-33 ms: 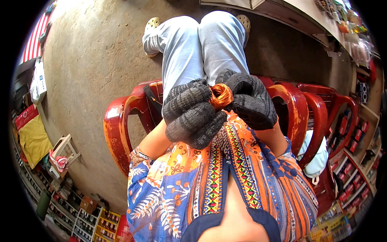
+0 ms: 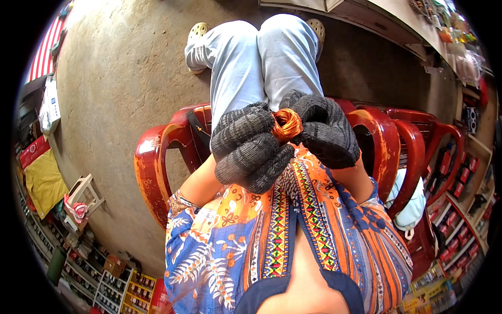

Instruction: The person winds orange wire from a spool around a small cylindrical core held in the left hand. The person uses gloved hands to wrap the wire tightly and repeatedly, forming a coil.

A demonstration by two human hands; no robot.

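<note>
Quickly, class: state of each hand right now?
Left hand: closed, holding the copper-coloured wire coil.
Right hand: closed at the coil's right side; grip hidden.

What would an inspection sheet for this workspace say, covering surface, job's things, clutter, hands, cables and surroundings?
Surface: no table under the work; hands held above pale jeans.
Job's things: coil of copper-coloured wire, between the hands.
Clutter: pale blue bag on the right; pink cloth on a small stool at left.
Hands: left hand and right hand, in dark knit gloves, closed at the coil.
Cables: nothing seen, apart from the coil's wire.
Surroundings: concrete floor, worn red chairs, stocked shelves.
</note>
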